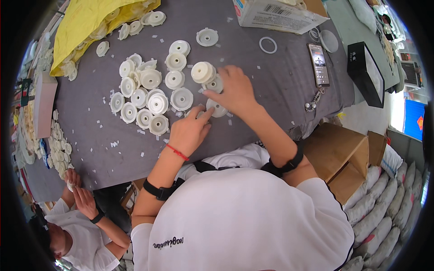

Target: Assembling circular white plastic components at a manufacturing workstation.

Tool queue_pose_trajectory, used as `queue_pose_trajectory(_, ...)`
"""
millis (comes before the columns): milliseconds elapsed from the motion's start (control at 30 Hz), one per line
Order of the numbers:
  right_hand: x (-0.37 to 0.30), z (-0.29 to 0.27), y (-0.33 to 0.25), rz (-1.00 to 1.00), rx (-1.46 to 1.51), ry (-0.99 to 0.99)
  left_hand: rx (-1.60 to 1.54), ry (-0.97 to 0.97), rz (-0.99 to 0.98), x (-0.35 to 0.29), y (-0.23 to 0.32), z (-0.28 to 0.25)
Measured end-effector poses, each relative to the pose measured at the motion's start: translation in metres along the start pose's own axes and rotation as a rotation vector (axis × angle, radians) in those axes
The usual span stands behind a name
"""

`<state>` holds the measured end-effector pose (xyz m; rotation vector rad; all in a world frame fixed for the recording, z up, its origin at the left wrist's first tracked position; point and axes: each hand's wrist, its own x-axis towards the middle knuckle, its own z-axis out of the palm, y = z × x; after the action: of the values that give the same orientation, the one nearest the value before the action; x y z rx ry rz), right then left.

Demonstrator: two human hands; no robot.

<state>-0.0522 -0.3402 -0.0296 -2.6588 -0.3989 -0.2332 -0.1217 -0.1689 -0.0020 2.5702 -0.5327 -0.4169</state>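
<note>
My right hand [237, 90] has thumb and fingers around the edge of a white round plastic cap [214, 84]. That cap sits against a short stack of similar caps [203, 72]. My left hand [186, 132] rests on the cloth with its fingers stretched out and apart. Its fingertips reach the left edge of another white cap [218, 109], which lies flat below my right thumb. To the left of both hands spreads a loose group of white caps [150, 78], some overlapping. A larger one [181, 99] lies just above my left fingers.
A yellow bag [86, 27] spills caps at the far left. An open carton [275, 17] stands at the back, near a white ring [268, 45]. A phone [318, 65] and a black box [366, 74] lie right. At lower left a co-worker's hands [81, 194] handle a small white piece.
</note>
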Motion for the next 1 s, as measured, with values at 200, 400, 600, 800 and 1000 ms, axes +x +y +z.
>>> queue_pose_trajectory(200, 0.005, -0.013, 0.004, 0.151, 0.374, -0.133, -0.243, 0.162, 0.004, -0.025, -0.009, -0.001)
queue_pose_trajectory(400, -0.023, -0.071, -0.025, 0.639, 1.253, -0.533, -1.248, -0.015, -0.142, -0.027, -0.016, -0.013)
queue_pose_trajectory(600, -0.043, -0.045, -0.036, -0.333, 0.700, 0.044, -1.619, -0.256, -0.158, -0.021, -0.006, -0.031)
queue_pose_trajectory(800, -0.051, -0.042, -0.053, -0.260, 0.952, 0.064, -1.556, -0.062, -0.033, -0.043, -0.002, -0.031)
queue_pose_trajectory(1000, -0.048, -0.044, -0.051, -0.466, 0.824, 0.038, -1.616, -0.072, -0.085, -0.049, -0.005, -0.026)
